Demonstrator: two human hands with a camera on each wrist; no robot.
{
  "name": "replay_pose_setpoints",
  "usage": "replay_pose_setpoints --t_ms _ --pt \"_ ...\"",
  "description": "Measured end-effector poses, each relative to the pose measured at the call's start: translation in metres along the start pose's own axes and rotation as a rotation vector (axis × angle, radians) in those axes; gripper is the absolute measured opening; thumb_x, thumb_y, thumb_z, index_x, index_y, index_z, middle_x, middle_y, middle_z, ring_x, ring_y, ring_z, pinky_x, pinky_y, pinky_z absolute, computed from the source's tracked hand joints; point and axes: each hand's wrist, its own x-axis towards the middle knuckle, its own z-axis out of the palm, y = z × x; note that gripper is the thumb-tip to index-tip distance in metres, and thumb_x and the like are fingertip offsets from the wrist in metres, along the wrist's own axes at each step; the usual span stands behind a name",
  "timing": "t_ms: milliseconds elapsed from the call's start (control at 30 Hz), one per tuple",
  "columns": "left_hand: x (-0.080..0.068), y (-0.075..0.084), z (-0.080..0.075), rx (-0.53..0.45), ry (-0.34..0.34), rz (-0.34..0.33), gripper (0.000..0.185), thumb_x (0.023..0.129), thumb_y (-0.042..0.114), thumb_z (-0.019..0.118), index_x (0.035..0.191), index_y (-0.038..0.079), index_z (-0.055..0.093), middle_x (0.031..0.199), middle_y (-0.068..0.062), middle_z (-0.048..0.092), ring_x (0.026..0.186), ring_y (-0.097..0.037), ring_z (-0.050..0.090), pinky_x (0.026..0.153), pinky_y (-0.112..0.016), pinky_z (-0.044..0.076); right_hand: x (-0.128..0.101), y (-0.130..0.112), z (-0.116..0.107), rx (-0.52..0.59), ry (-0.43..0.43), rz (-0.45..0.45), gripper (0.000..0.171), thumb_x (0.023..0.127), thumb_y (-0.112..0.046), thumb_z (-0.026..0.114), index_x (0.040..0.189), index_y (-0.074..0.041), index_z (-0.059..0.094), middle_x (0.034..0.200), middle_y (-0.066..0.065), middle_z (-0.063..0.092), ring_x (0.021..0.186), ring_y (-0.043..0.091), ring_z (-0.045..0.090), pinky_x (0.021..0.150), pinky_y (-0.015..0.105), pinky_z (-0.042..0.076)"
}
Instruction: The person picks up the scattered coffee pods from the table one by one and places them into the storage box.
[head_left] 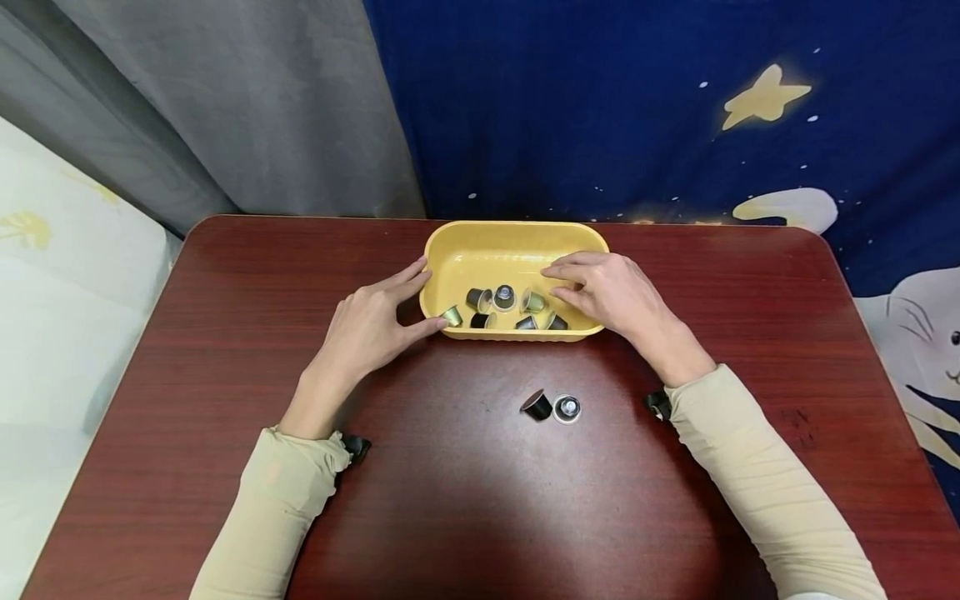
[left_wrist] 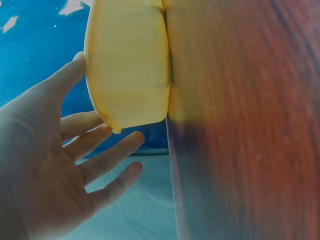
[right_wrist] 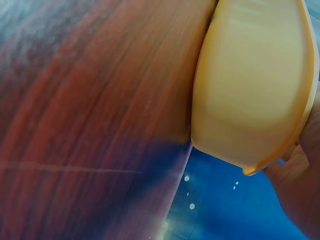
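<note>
A yellow plastic basin (head_left: 517, 236) stands at the table's far edge, with several small coffee capsules inside, mostly along its near side. Among them are a green capsule (head_left: 533, 302), a black capsule (head_left: 504, 297) and a green one (head_left: 452, 316) in the near left corner. My left hand (head_left: 367, 329) touches the basin's left end, thumb at the near corner, fingers spread and fairly straight. Over the right part of the basin my right hand (head_left: 618, 292) reaches in, fingers lightly bent; nothing shows between fingertips and thumb. In the right wrist view, the basin wall (right_wrist: 250, 85) hides its fingertips.
Nearer on the dark red wooden table (head_left: 465, 483) lie a black capsule (head_left: 537, 405) on its side and another capsule (head_left: 567, 408) beside it. Behind the table hang a grey curtain (head_left: 255, 100) and a blue curtain (head_left: 585, 108) with stars.
</note>
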Motion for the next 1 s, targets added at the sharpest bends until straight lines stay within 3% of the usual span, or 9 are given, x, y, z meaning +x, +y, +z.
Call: replay_pose_setpoints --t_ms 533,700,1000 --pt "-0.001 0.0 0.001 -0.009 0.008 0.007 0.076 0.083 0.066 0.067 0.143 0.021 0.056 0.153 0.015 0.042 0.107 -0.03 0.066 0.064 -0.048 0.051 -0.006 -0.004 -0.004 0.039 0.022 0.028 0.025 0.085 -0.028 0.079 0.105 -0.013 0.079 0.111 0.004 0.073 0.084 0.015 0.07 0.072 0.035 0.055" --pt "-0.001 -0.001 0.001 -0.006 0.004 0.003 0.077 0.083 0.066 0.067 0.144 0.022 0.055 0.153 0.016 0.042 0.109 -0.031 0.065 0.066 -0.048 0.052 -0.009 -0.007 -0.006 0.019 0.008 0.039 0.028 0.086 -0.034 0.076 0.107 -0.015 0.078 0.113 -0.001 0.072 0.092 0.015 0.069 0.074 0.037 0.054" --pt "-0.001 -0.002 0.001 -0.003 0.003 0.007 0.076 0.083 0.066 0.067 0.144 0.021 0.055 0.153 0.015 0.042 0.102 -0.029 0.066 0.059 -0.043 0.05 -0.014 -0.011 -0.008 0.01 0.014 0.008 0.036 0.085 -0.037 0.075 0.112 -0.014 0.077 0.119 0.003 0.07 0.114 0.026 0.06 0.101 0.041 0.041"
